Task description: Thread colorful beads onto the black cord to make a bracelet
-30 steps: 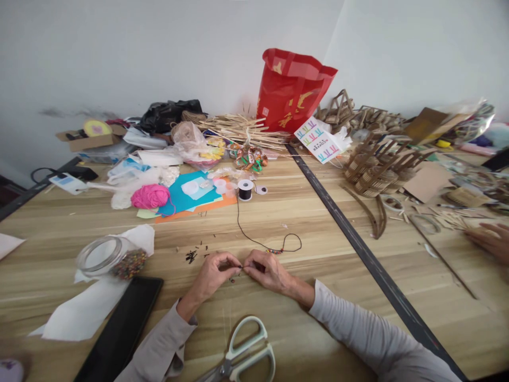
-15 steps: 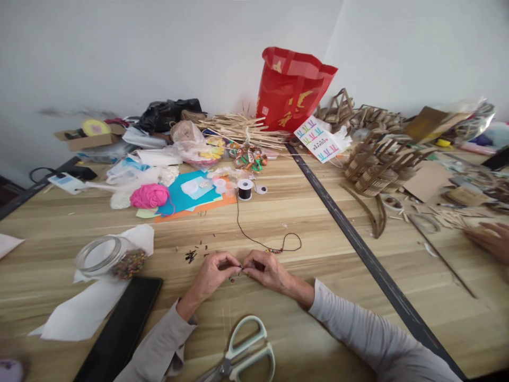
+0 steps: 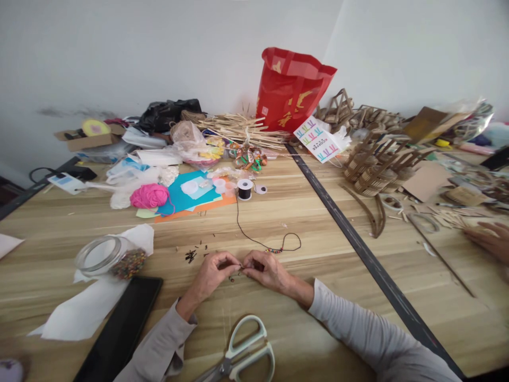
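My left hand (image 3: 213, 273) and my right hand (image 3: 269, 271) meet fingertip to fingertip above the wooden table, both closed in a pinch. Between them is a thin black cord (image 3: 247, 235), whose other stretch runs back to a spool (image 3: 244, 191) and forms a loop. Small coloured beads (image 3: 274, 250) are threaded on it just beyond my right hand. Below the fingertips a short dark end hangs, its detail too small to make out. Pale-handled scissors (image 3: 231, 350) lie nearest me. Left of my left hand are short black pieces (image 3: 191, 257).
On the left, a clear jar (image 3: 99, 255) lies tipped with mixed beads (image 3: 130, 263) at its mouth, beside a black slab (image 3: 123, 329). Pink yarn (image 3: 149, 196), a red bag (image 3: 294, 90) and woven baskets (image 3: 374, 167) stand further back. Another person's hand (image 3: 491, 240) rests at the right.
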Tool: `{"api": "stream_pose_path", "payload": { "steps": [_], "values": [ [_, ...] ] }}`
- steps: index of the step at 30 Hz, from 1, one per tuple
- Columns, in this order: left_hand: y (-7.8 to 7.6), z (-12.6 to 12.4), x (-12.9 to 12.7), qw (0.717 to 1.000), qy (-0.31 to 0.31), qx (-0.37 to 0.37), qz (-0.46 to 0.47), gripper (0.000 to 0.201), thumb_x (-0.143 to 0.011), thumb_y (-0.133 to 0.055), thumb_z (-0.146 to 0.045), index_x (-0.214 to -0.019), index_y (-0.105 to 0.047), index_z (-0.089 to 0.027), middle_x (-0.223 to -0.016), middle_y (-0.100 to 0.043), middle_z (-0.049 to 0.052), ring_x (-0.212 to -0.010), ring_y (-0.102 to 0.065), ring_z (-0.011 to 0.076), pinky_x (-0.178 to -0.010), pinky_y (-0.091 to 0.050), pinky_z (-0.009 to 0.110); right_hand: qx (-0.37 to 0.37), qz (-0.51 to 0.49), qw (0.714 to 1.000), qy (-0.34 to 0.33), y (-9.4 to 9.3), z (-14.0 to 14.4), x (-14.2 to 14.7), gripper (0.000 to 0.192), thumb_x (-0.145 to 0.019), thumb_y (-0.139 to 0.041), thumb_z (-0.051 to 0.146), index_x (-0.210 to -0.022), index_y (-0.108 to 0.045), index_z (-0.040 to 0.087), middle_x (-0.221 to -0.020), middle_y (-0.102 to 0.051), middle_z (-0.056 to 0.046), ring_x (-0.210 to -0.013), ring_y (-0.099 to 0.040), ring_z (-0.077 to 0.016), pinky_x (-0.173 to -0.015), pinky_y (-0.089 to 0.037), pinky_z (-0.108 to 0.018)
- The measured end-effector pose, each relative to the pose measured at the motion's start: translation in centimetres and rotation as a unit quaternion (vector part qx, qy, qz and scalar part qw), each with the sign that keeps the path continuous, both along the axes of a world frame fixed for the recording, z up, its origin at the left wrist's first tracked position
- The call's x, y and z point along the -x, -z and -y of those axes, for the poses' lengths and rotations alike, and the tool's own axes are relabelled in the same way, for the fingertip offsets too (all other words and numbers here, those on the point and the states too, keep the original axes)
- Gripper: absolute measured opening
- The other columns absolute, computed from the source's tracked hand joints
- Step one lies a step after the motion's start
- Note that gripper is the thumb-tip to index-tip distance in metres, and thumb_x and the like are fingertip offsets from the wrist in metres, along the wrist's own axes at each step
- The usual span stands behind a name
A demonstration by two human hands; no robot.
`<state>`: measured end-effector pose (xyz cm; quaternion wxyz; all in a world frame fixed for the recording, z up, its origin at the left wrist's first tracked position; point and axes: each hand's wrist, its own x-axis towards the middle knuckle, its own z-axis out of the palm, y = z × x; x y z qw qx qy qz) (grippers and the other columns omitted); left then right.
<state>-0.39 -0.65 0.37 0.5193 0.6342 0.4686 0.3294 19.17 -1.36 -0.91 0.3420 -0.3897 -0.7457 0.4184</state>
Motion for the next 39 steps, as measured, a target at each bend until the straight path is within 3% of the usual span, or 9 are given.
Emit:
{"api": "stream_pose_path", "payload": {
  "steps": [4, 8, 14, 26, 36, 39],
  "values": [
    [0.0, 0.0, 0.0, 1.000, -0.001, -0.002, 0.000, 0.013, -0.072, -0.066, -0.026, -0.071, -0.065, -0.013, -0.068, -0.066, 0.003, -0.066, -0.059, 0.0159, -0.063, -0.046, 0.026, 0.019, -0.014, 1.000, 0.002, -0.7, 0.0, -0.1, 0.016, -0.082, -0.063, 0.031, -0.081, -0.059, 0.015, -0.066, -0.054, 0.002, -0.057, -0.045, -0.0086, -0.052, -0.036, -0.020],
    [0.1, 0.0, 0.0, 1.000, -0.003, -0.002, 0.004, 0.013, -0.073, -0.065, -0.026, -0.070, -0.063, -0.014, -0.067, -0.065, 0.003, -0.065, -0.057, 0.0155, -0.063, -0.045, 0.026, 0.053, -0.063, 0.996, 0.029, -1.2, -0.1, -0.4, 0.034, -0.093, -0.045, 0.044, -0.078, -0.055, 0.015, -0.062, -0.050, 0.002, -0.055, -0.044, -0.0089, -0.052, -0.036, -0.021],
    [0.2, -0.2, 0.1, 0.999, -0.009, 0.013, 0.033, 0.013, -0.072, -0.067, -0.026, -0.069, -0.064, -0.014, -0.067, -0.066, 0.003, -0.065, -0.059, 0.0153, -0.064, -0.046, 0.025, 0.101, -0.131, 0.978, 0.128, -0.6, -0.4, -0.7, 0.044, -0.093, -0.038, 0.054, -0.079, -0.056, 0.016, -0.063, -0.051, 0.001, -0.054, -0.045, -0.0099, -0.049, -0.036, -0.021],
    [0.5, -0.3, 0.2, 0.996, -0.024, 0.027, 0.076, 0.016, -0.066, -0.072, -0.027, -0.065, -0.065, -0.013, -0.067, -0.069, 0.005, -0.063, -0.060, 0.0149, -0.062, -0.047, 0.024, 0.032, -0.210, 0.950, 0.228, -1.4, -1.8, -2.4, 0.039, -0.094, -0.039, 0.050, -0.079, -0.055, 0.017, -0.063, -0.047, 0.002, -0.050, -0.041, -0.0087, -0.046, -0.033, -0.021],
    [0.7, -0.4, 0.3, 0.997, -0.020, 0.012, 0.070, 0.015, -0.068, -0.073, -0.027, -0.067, -0.066, -0.013, -0.066, -0.069, 0.005, -0.063, -0.060, 0.0151, -0.061, -0.048, 0.025, -0.057, -0.192, 0.943, 0.265, -3.9, -2.5, -3.8, 0.032, -0.094, -0.041, 0.046, -0.084, -0.052, 0.018, -0.069, -0.048, 0.000, -0.053, -0.040, -0.0091, -0.047, -0.034, -0.022],
    [0.6, -0.3, 0.3, 0.997, -0.019, 0.014, 0.070, 0.016, -0.068, -0.073, -0.027, -0.067, -0.067, -0.013, -0.066, -0.069, 0.005, -0.063, -0.061, 0.0153, -0.061, -0.048, 0.025, -0.057, -0.167, 0.956, 0.232, -4.3, -2.5, -3.8, 0.025, -0.092, -0.048, 0.042, -0.086, -0.052, 0.018, -0.071, -0.047, 0.000, -0.057, -0.042, -0.0092, -0.050, -0.035, -0.021]
  ]
}}
